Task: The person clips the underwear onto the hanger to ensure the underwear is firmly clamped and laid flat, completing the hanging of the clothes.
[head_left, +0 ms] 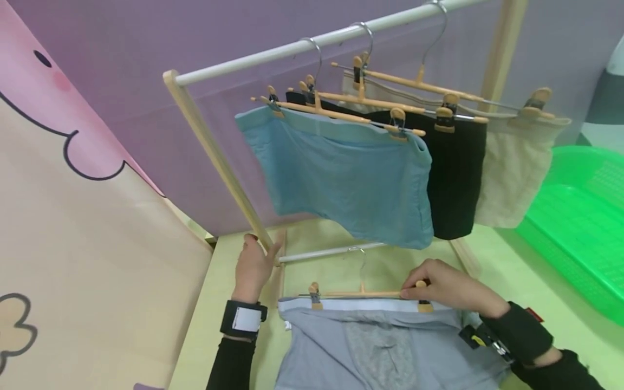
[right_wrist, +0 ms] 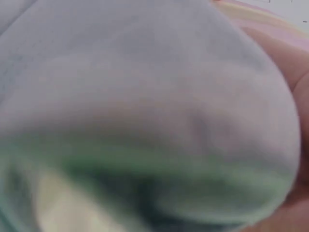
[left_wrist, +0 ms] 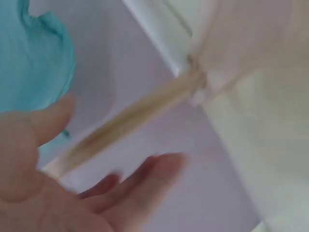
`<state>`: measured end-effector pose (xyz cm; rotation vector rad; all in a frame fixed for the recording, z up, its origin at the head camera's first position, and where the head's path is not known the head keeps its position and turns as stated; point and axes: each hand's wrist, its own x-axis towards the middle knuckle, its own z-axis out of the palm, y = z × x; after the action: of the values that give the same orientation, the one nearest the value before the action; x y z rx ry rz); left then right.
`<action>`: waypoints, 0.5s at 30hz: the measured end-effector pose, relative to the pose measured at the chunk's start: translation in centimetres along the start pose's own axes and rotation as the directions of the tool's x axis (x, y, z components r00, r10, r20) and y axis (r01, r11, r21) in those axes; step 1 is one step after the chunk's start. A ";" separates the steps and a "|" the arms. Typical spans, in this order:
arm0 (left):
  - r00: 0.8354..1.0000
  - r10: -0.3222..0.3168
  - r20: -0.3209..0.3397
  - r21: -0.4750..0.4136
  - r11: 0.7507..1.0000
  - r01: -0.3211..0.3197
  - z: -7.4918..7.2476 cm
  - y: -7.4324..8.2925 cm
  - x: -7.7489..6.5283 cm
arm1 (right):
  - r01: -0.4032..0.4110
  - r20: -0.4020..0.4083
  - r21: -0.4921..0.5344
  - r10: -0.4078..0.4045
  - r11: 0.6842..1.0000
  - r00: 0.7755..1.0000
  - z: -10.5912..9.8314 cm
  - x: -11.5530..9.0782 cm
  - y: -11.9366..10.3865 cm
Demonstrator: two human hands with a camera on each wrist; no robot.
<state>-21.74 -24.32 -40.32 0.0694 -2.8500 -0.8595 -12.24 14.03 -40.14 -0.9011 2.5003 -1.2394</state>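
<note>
My right hand [head_left: 448,284] pinches the bar of a wooden clip hanger [head_left: 362,294] beside its right clip. Grey boxer briefs [head_left: 322,338] with a pale waistband hang from its two clips, low over the table. In the right wrist view their blurred grey cloth [right_wrist: 145,58] fills most of the picture and partly covers the hand. My left hand [head_left: 253,268] is at the foot of the drying rack's left wooden post [head_left: 219,162]. Seen from the left wrist, its thumb and fingers stand apart on either side of the post, not closed round it.
Blue briefs [head_left: 341,179], black briefs [head_left: 455,179] and beige briefs [head_left: 512,173] hang on clip hangers from the rack's white top rail [head_left: 244,62]. A green plastic basket [head_left: 580,260] stands at the right. Purple cloth [head_left: 122,43] backs the pale green table [head_left: 209,325].
</note>
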 end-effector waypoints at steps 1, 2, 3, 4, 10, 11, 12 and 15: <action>0.999 0.008 -0.033 -0.049 0.999 -0.009 0.4 0.0 0.2 | 0.008 -0.012 -0.023 -0.009 1.000 1.000 0.1 0.0 -0.3; 0.998 0.018 -0.065 -0.098 0.995 -0.024 0.8 -0.1 0.5 | 0.020 -0.022 -0.041 -0.021 0.999 1.000 0.1 0.0 -0.7; 0.996 0.026 -0.087 -0.143 0.989 -0.039 1.2 -0.1 0.6 | 0.032 -0.031 -0.057 -0.034 0.998 0.999 0.2 0.0 -1.0; 0.993 0.037 -0.111 -0.176 0.983 -0.056 1.4 -0.2 0.8 | 0.042 -0.039 -0.071 -0.044 0.997 0.998 0.2 0.0 -1.2; 0.984 0.080 -0.162 -0.201 0.973 -0.113 2.0 -0.8 1.2 | 0.053 -0.075 -0.092 -0.060 0.994 0.995 0.2 -0.1 -2.4; 0.984 0.083 -0.159 -0.202 0.973 -0.115 2.0 -0.8 1.3 | 0.053 -0.079 -0.085 -0.060 0.995 0.995 0.2 -0.2 -2.5; 0.984 0.085 -0.156 -0.205 0.972 -0.117 2.0 -0.8 1.3 | 0.052 -0.084 -0.081 -0.059 0.995 0.995 0.2 -0.2 -2.6; 0.986 0.088 -0.143 -0.211 0.970 -0.118 2.0 -0.7 1.4 | 0.060 -0.111 -0.078 -0.069 0.995 0.991 0.0 -0.4 -2.8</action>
<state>-23.47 -23.96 -42.20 -0.0474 -2.5936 -1.0966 -10.72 12.96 -37.95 -0.9618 2.6414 -1.2584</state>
